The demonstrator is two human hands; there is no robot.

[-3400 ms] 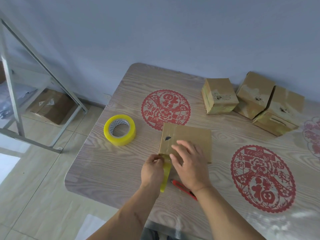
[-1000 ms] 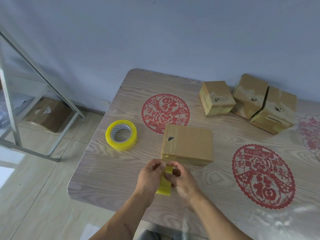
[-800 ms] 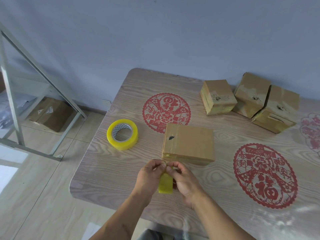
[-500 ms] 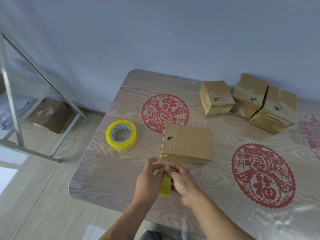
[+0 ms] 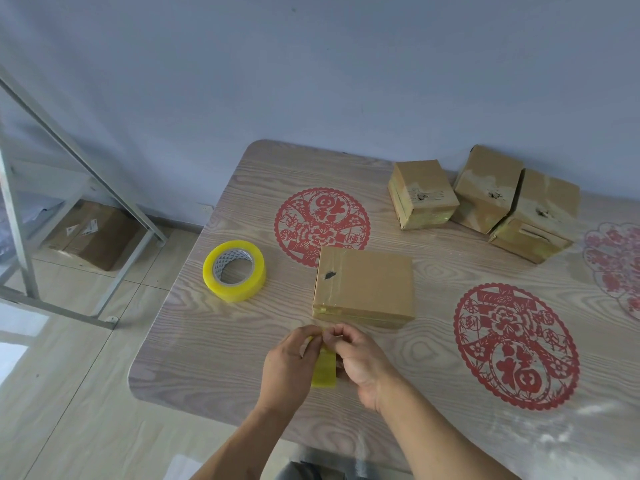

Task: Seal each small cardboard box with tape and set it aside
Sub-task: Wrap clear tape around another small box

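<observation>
Both hands, the left hand and right hand, are pinching a yellow tape strip just in front of the cardboard box lying on the counter, probably readying it for the near edge.

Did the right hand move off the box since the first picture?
Yes. The right hand came off the cardboard box toward the near table edge, and now pinches the yellow tape strip.

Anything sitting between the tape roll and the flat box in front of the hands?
No. In the head view, only bare table shows between the tape roll and the flat box.
</observation>
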